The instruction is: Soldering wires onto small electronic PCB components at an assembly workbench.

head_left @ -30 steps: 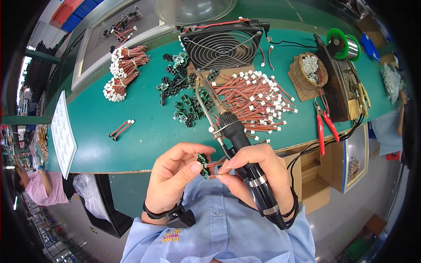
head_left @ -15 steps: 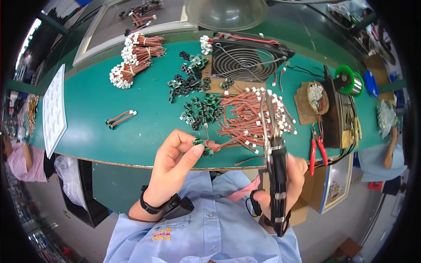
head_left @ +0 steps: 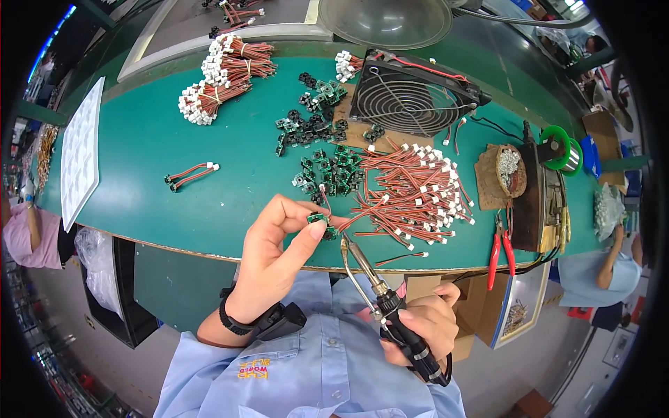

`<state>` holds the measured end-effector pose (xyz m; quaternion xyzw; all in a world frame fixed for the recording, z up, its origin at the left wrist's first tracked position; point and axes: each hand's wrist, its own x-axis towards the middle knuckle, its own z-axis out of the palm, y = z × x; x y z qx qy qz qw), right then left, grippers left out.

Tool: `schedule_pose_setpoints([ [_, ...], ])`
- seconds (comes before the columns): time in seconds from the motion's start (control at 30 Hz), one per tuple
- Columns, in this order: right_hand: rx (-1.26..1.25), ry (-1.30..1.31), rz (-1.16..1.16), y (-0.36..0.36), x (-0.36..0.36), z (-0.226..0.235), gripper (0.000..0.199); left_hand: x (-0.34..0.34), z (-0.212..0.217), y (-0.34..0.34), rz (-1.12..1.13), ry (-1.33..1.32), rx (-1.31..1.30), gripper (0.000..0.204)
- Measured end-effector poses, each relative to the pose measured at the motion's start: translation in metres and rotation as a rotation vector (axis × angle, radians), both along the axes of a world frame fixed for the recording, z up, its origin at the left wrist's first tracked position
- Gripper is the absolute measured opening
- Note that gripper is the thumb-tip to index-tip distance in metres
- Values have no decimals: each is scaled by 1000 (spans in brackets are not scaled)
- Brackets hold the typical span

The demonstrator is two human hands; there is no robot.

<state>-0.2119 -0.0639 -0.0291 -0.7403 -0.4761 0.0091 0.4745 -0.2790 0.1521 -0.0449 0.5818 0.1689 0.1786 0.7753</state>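
Note:
Pinched between the thumb and fingers of my left hand (head_left: 268, 244) is a small green circuit board (head_left: 318, 218), held above the bench's front edge. A red-and-black wire lead runs from it toward the pile. My right hand (head_left: 431, 322) is wrapped round the black handle of a soldering iron (head_left: 398, 311) with a thin curved metal tube along its side. The iron's tip points up and left, close beside the board; whether they touch I cannot tell. Just beyond lie a heap of wire leads with white connectors (head_left: 411, 191) and a cluster of green boards (head_left: 338, 171).
Behind stands a black fan (head_left: 411, 97) with a wire guard. On the right are red-handled pliers (head_left: 500, 251), a solder spool (head_left: 563, 150) and a dish of white bits (head_left: 510, 171). Bundled leads (head_left: 216, 97), a finished-looking pair (head_left: 191, 175) and a white tray (head_left: 81, 153) occupy the left.
My right hand has swung the soldering iron from upright at the right to a leftward tilt, bringing its tip near the board. My left hand keeps its hold. The view has shifted slightly.

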Motion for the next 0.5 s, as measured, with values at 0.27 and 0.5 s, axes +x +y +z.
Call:
schedule_pose_setpoints([
  [0.27,-10,2,0,1,0,-1,42,-1,-2,-2,27,29,52,8],
  [0.5,0,-4,0,0,0,-3,42,0,-1,-3,34,72,98,8],
])
